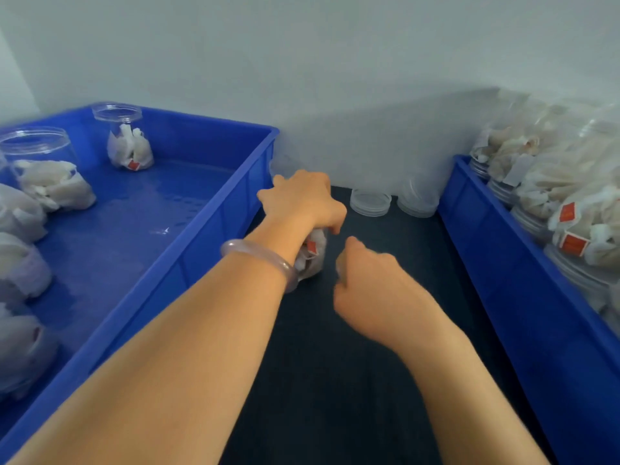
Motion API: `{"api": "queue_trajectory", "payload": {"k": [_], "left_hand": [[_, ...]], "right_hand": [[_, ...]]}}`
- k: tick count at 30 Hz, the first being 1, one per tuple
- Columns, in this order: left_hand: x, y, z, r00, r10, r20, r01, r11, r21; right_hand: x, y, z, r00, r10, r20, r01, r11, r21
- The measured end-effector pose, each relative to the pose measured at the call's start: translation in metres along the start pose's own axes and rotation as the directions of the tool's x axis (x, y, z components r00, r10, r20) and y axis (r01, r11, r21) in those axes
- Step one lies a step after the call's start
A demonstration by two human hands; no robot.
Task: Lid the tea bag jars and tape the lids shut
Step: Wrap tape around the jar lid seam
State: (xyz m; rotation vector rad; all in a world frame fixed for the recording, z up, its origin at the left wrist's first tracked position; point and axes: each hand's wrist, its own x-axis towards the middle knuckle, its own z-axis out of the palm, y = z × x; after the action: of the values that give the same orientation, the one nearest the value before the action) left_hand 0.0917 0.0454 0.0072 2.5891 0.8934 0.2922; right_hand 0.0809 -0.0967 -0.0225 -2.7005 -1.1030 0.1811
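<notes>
Standing jar [313, 260]: stood upright on the dark table [369, 397], in the lane between the two crates and just beside the left crate wall. Ran its long axis vertical. Held tea bags with orange tags. Showed neither mouth nor lid, both being covered by the hand above.
Left hand [302, 199]: lay directly over the top of Standing jar, with fingers curled down round the rim, clamping it from above. Ranked as the nearer hand, already in contact.
Right hand [369, 283]: hung just right of Standing jar, apart from it, level with its wall. Showed fingers curled inward and blurred. Could not tell whether pinching tape, a lid or nothing.
Governing relation: placed Standing jar straight below the left grip and to the left of the right hand. Judged to call for an approach from the right, across the vertical axis.
Lid stacks [370, 203]: stood at the back of the table, beyond both hands and well apart from Standing jar.
Left crate [214, 236]: held open jars [125, 139] without lids.
Right crate [503, 263]: held lidded jars [536, 182] piled on their sides.
Step judged: capping of one jar in hand, with no tape seen on it.
</notes>
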Motion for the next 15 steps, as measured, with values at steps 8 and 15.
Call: {"api": "queue_trajectory", "payload": {"k": [8, 15], "left_hand": [[0.007, -0.013, -0.008, 0.976, 0.136, 0.170, -0.113, 0.984, -0.137], [-0.005, -0.053, 0.024, 0.959, -0.083, -0.272, -0.184, 0.548, -0.816]], "right_hand": [[0.038, 0.040, 0.053, 0.997, 0.072, 0.017, -0.073, 0.996, 0.054], [0.044, 0.045, 0.068, 0.986, -0.048, -0.163, 0.030, 0.993, -0.116]]}}
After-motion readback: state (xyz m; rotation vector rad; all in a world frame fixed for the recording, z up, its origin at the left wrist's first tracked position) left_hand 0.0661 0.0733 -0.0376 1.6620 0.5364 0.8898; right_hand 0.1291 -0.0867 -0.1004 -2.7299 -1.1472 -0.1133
